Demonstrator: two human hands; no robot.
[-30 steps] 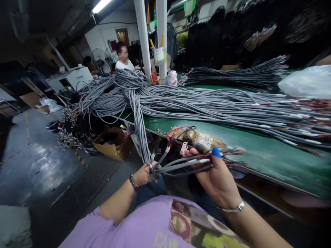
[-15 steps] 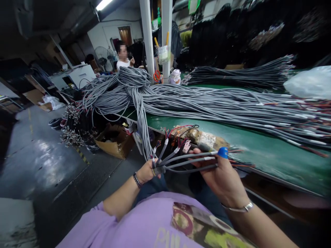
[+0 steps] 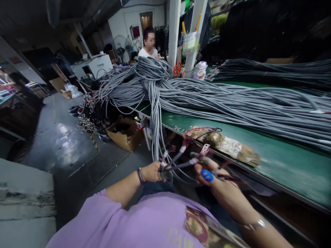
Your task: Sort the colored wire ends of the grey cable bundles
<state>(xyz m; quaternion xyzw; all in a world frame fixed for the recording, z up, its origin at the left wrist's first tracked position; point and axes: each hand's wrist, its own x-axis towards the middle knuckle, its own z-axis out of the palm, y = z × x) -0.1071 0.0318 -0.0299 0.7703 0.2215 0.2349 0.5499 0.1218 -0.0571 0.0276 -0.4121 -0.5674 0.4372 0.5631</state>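
My left hand [image 3: 152, 171] is closed around several grey cables, whose hanging strand [image 3: 155, 127] comes down from the table's edge to it. White-banded cable ends [image 3: 182, 151] with thin coloured wires fan out above that fist. To the right, my right hand [image 3: 219, 175], with a blue cover [image 3: 207, 175] on its thumb, pinches more of the cable ends. Motion blurs the wires there, so the exact grip is unclear. Just beyond its fingers, a small pinkish metal clip [image 3: 205, 148] shows beside a tape-wrapped brown block [image 3: 235, 148] at the table's edge.
A thick heap of grey cables [image 3: 232, 100] covers much of the green table [image 3: 274, 151]. Black cables [image 3: 258, 70] lie behind. A white jar [image 3: 199, 71] and orange scissors [image 3: 178, 68] stand near the posts. Below is a cardboard box [image 3: 128, 137]. A person [image 3: 148, 44] sits beyond the table.
My right hand has moved lower relative to the block, and the cables between the hands look slacker and bent. The view has swung left. My left hand keeps its hold.
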